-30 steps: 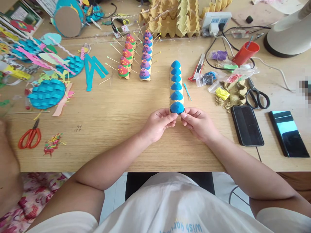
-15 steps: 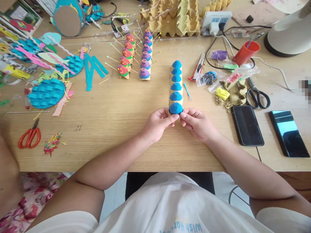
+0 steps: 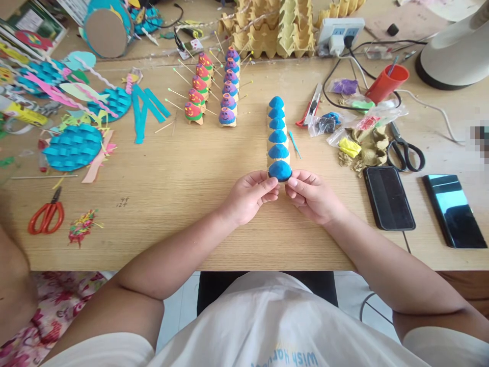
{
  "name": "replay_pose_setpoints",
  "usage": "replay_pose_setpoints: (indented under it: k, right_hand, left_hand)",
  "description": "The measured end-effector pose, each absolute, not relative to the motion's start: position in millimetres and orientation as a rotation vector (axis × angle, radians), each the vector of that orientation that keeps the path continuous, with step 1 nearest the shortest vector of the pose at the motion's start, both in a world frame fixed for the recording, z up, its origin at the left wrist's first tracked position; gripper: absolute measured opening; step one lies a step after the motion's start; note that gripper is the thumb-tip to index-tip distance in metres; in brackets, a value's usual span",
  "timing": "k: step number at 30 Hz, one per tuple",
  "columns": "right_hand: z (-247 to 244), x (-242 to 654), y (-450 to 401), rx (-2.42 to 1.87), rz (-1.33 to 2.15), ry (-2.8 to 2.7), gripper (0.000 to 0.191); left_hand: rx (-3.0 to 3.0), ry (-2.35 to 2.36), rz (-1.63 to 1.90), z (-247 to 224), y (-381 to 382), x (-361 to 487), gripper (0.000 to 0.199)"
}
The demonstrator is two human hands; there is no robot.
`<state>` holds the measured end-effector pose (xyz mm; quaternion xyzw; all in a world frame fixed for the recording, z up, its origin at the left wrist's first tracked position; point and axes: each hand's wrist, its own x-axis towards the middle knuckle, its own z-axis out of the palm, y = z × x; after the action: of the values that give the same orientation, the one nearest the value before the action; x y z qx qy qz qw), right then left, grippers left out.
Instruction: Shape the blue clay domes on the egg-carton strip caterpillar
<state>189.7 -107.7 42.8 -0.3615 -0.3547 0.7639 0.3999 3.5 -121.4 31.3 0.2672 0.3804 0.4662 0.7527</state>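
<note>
Blue-domed strip pinched at its near end by both hands

The left grip (image 3: 248, 198) and the right grip (image 3: 315, 196) are closed on the near end of the blue-domed strip (image 3: 277, 136), thumbs against the lower edge of the nearest dome, one at each side. The strip lies between and ahead of them, running away over the wooden surface (image 3: 183, 199), its six blue domes in a line on a tan base.

Just right of it lies a thin blue stick (image 3: 295, 145), and beyond that a red-handled cutter (image 3: 311, 106). Farther right are a bag of yellow clay (image 3: 349, 147), black-handled scissors (image 3: 405, 151), a red cup (image 3: 386, 83) and two dark phones, the nearer one (image 3: 389, 198) and the outer one (image 3: 454, 210).

To the left stand a purple-topped row (image 3: 229, 101) and a red-topped row (image 3: 196, 97), both with pins sticking out. Farther out are a blue woven disc (image 3: 74, 147) and orange-handled scissors (image 3: 47, 216). Egg cartons (image 3: 267, 30) sit at the back.
</note>
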Motion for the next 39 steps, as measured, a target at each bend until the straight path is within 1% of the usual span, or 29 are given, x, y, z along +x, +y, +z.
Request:
replay_pose_setpoints:
  k: [10,17,25,31,33,36,39]
  right_hand:
    - [42.9,184.7,-111.5,-0.992,1.838,-0.899,0.052]
    - [39.3,183.2,-114.2,-0.997,1.73,-0.95,0.045]
    - [40.8,189.7,-110.8,-0.904,1.956,-0.819,0.049]
    - [39.3,189.6,-110.8,-0.89,2.0,-0.793,0.053]
    - [40.5,189.5,-110.8,-0.921,1.994,-0.83,0.055]
    - [41.9,192.8,-107.5,-1.051,1.909,-0.94,0.059]
    - [41.9,202.1,-98.5,-1.214,1.618,-1.114,0.058]
  left_hand:
    - [0.622,0.837,1.017,31.0,-122.6,3.7,0.044]
    - [0.639,0.826,0.99,27.2,-121.6,2.6,0.042]
    - [0.553,0.779,0.975,29.8,-119.4,1.7,0.042]
    - [0.498,0.719,0.992,28.3,-118.0,-0.1,0.041]
    - [0.464,0.737,1.011,28.5,-117.5,-0.1,0.037]
    - [0.4,0.777,1.019,30.4,-115.9,-0.1,0.025]
    - [0.32,0.785,1.05,32.1,-113.4,-1.1,0.016]
